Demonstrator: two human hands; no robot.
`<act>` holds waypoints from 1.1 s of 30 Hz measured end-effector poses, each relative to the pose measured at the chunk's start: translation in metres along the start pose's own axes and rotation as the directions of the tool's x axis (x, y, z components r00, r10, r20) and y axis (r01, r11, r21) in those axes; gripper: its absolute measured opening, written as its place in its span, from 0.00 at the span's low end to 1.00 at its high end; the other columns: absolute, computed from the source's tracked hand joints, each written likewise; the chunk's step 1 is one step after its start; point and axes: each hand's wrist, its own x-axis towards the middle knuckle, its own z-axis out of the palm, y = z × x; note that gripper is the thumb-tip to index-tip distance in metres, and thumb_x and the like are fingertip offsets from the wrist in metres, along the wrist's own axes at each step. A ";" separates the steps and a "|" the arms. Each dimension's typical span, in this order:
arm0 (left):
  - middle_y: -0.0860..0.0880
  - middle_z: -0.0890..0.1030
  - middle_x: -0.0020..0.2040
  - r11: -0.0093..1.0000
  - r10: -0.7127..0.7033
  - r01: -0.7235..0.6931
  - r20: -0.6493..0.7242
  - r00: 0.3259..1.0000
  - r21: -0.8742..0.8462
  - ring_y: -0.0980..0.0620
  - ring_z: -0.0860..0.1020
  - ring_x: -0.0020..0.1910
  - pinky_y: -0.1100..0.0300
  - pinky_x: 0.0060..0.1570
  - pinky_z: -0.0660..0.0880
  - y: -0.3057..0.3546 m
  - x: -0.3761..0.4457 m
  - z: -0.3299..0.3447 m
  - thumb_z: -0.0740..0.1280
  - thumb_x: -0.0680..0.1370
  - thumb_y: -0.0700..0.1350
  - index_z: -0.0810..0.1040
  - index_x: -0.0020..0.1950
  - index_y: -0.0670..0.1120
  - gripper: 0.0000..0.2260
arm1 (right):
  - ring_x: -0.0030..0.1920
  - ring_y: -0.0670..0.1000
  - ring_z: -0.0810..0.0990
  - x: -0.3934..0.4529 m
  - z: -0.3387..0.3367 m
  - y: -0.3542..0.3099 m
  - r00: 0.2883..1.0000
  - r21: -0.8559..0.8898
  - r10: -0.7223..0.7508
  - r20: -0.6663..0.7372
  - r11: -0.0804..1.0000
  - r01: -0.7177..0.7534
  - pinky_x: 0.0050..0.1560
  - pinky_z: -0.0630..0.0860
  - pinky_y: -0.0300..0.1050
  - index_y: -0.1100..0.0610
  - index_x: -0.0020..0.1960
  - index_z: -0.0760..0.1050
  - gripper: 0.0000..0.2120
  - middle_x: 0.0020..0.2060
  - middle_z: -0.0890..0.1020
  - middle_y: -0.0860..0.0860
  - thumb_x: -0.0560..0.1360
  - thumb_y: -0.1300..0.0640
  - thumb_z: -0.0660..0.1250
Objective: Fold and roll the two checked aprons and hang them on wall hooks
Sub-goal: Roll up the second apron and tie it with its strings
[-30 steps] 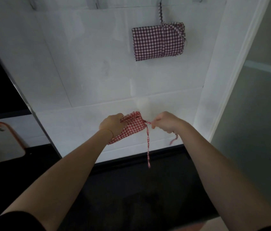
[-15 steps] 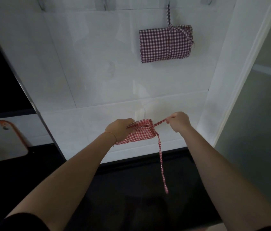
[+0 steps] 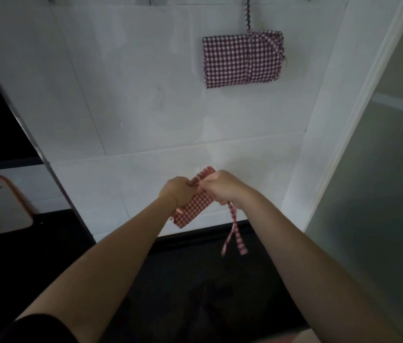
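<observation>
Right hand (image 3: 222,188) rejoined left hand (image 3: 180,191), both seemingly clenching red apron (image 3: 191,210) before white wall (image 3: 146,95)

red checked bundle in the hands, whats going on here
A person is tying up a rolled red-and-white checked apron. The left hand holds the roll while the right hand works its fabric strap, whose ends dangle. A darker checked apron, already rolled and tied, hangs on the white tiled wall.

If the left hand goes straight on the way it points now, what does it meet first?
Probably the white tiled wall: the left hand, holding the red checked apron roll, points up and forward at it. Depth is unclear.
</observation>
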 end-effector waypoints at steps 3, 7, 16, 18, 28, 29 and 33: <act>0.46 0.80 0.48 0.931 -0.047 0.059 0.043 0.998 -0.360 0.47 0.81 0.41 0.56 0.32 0.81 -0.005 0.004 -0.009 0.63 0.80 0.56 0.78 0.55 0.46 0.14 | 0.26 0.47 0.64 -0.006 0.004 0.016 1.000 0.070 0.009 0.000 0.998 -0.009 0.25 0.60 0.38 0.56 0.44 0.81 0.10 0.31 0.71 0.50 0.78 0.57 0.62; 0.46 0.78 0.61 0.814 -0.074 0.123 0.108 0.991 -0.567 0.45 0.77 0.57 0.54 0.42 0.78 -0.010 0.011 -0.019 0.64 0.80 0.54 0.75 0.66 0.44 0.19 | 0.27 0.45 0.65 -0.004 -0.005 0.039 0.997 0.101 0.077 -0.024 0.992 -0.074 0.24 0.62 0.35 0.58 0.48 0.81 0.13 0.32 0.70 0.48 0.81 0.53 0.60; 0.48 0.81 0.58 0.833 0.010 0.157 0.298 0.954 -0.531 0.46 0.79 0.57 0.49 0.55 0.78 -0.011 0.006 -0.021 0.71 0.70 0.65 0.76 0.63 0.48 0.28 | 0.24 0.44 0.61 0.002 -0.012 0.058 0.993 0.255 0.115 0.023 0.960 -0.117 0.24 0.57 0.38 0.59 0.51 0.81 0.09 0.28 0.68 0.48 0.77 0.54 0.69; 0.49 0.83 0.55 0.884 0.008 0.098 0.224 0.975 -0.458 0.47 0.81 0.54 0.50 0.54 0.78 -0.011 0.005 -0.019 0.72 0.68 0.67 0.77 0.60 0.47 0.30 | 0.24 0.45 0.63 0.002 -0.010 0.062 0.995 0.262 0.082 0.055 0.961 -0.093 0.25 0.60 0.39 0.59 0.51 0.82 0.09 0.28 0.69 0.48 0.77 0.54 0.69; 0.47 0.82 0.57 0.845 0.107 0.073 0.301 0.948 -0.530 0.47 0.80 0.56 0.48 0.57 0.76 -0.023 -0.001 -0.030 0.70 0.68 0.62 0.75 0.64 0.44 0.30 | 0.57 0.48 0.76 0.007 -0.047 0.062 0.959 0.119 -0.054 -0.277 0.989 0.090 0.55 0.75 0.45 0.51 0.63 0.75 0.16 0.58 0.78 0.47 0.76 0.50 0.69; 0.47 0.81 0.58 0.842 0.115 0.075 0.314 0.942 -0.534 0.47 0.79 0.56 0.47 0.57 0.76 -0.022 -0.002 -0.029 0.70 0.67 0.62 0.75 0.64 0.45 0.31 | 0.60 0.46 0.74 0.006 -0.045 0.058 0.974 0.114 -0.088 -0.209 0.987 0.114 0.59 0.73 0.45 0.49 0.65 0.74 0.17 0.61 0.76 0.45 0.78 0.48 0.68; 0.46 0.81 0.59 0.823 0.151 0.076 0.346 0.926 -0.562 0.46 0.79 0.58 0.46 0.60 0.75 -0.014 -0.003 -0.026 0.69 0.68 0.62 0.74 0.65 0.45 0.31 | 0.46 0.46 0.81 0.007 -0.032 0.047 0.987 0.189 -0.073 -0.142 0.977 0.099 0.56 0.75 0.46 0.56 0.59 0.78 0.13 0.48 0.83 0.50 0.82 0.49 0.62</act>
